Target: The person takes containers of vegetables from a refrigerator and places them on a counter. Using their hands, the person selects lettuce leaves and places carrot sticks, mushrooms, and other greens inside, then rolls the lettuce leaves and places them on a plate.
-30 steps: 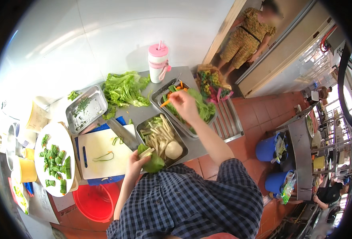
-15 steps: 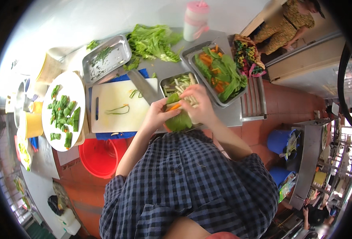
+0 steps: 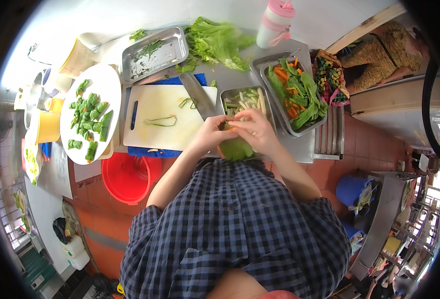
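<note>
My left hand [image 3: 214, 133] and my right hand [image 3: 258, 131] meet fingertip to fingertip, both closed on a green leaf [image 3: 237, 148]. The leaf's lower part hangs below the fingers toward my shirt. Something orange shows at its left edge, and what else lies inside is hidden. Just beyond my hands is a small steel tray [image 3: 223, 101] with pale green and white vegetable sticks [image 3: 250, 97]. Right of it, a larger steel tray [image 3: 268, 85] holds carrot sticks [image 3: 281, 75] and green leaves [image 3: 307, 99].
A knife [image 3: 196, 92] lies across the white cutting board's [image 3: 150, 104] right side. Further left, a white oval plate [image 3: 80, 152] bears several green rolls [image 3: 87, 107]. Behind stand an open steel tray [image 3: 155, 55], lettuce [image 3: 215, 40] and a pink-and-white tumbler [image 3: 276, 24]. A red bucket [image 3: 125, 179] sits below.
My fingers have closed in around the leaf, and the carrot stick that showed between them is now covered. The whole scene has shifted slightly up and to the right in view.
</note>
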Demonstrator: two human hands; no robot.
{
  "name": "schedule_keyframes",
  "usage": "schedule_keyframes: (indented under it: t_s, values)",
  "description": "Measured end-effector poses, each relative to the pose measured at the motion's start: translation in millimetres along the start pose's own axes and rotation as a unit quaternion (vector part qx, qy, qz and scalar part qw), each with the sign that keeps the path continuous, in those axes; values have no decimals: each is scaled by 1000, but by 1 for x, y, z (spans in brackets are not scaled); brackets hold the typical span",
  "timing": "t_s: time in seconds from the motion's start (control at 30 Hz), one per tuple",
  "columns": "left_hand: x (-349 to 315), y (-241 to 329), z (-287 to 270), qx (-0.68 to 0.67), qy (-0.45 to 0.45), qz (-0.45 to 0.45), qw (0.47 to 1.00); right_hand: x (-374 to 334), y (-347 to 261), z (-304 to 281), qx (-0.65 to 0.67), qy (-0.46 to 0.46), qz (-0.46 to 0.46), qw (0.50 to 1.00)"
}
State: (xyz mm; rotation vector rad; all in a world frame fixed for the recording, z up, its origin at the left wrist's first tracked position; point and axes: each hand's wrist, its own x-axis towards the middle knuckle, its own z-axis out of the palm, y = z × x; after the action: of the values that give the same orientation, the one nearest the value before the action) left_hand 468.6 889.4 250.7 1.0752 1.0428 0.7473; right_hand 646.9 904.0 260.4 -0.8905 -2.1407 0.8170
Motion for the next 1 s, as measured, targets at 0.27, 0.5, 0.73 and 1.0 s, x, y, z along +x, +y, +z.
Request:
schedule_keyframes:
  t_s: [0.27,0.5,0.73,1.0]
  values:
    - [5,-16,-14,-178,-44,17,983,-3,3,2,33,5,-33,999]
    - [1,0,-4,-99,-3,75,992,1,9,-3,335,15,90,938]
    - [-2,3,-2,-106,-2,64,992,-3,26,-6,459,-67,190,866]
    - [-13,12,2,-5,32,63,997,2,15,8,556,56,201,805]
